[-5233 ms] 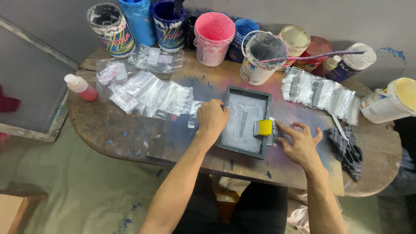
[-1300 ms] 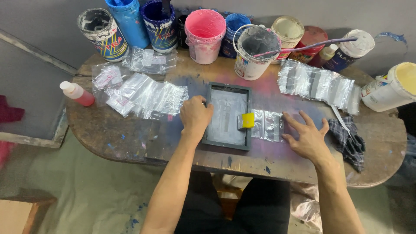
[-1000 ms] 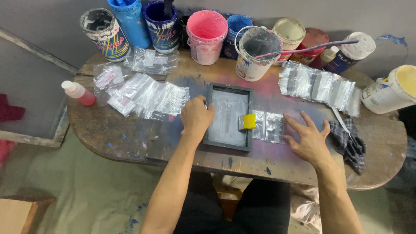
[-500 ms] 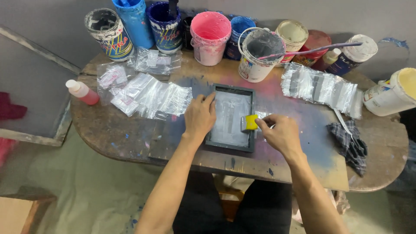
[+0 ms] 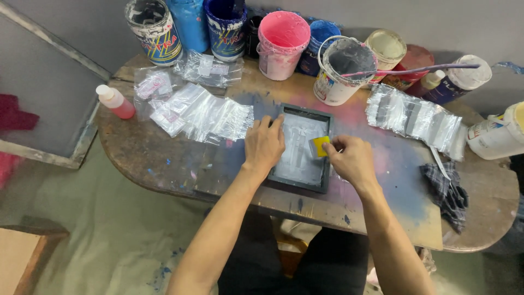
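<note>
A small dark-framed printing screen [image 5: 301, 184] lies on the paint-stained table [image 5: 174, 164], its mesh coated in grey-white ink. My left hand [image 5: 264, 145] presses flat on the frame's left edge, fingers spread. My right hand [image 5: 349, 159] grips a small yellow squeegee [image 5: 320, 146] at the screen's right side, over the mesh. Part of the squeegee is hidden by my fingers.
Clear plastic bags lie in a pile at left [image 5: 202, 112] and a row at right [image 5: 415, 116]. Paint buckets line the back: pink [image 5: 283, 37], blue [image 5: 225, 22], white with a stick [image 5: 343, 70]. A red squeeze bottle [image 5: 114, 101], a checked rag [image 5: 447, 188] and a white jug [image 5: 499, 131] stand around.
My right hand left the plastic bag to the right of the screen, moved left and took hold of the yellow squeegee. My left hand stayed on the frame.
</note>
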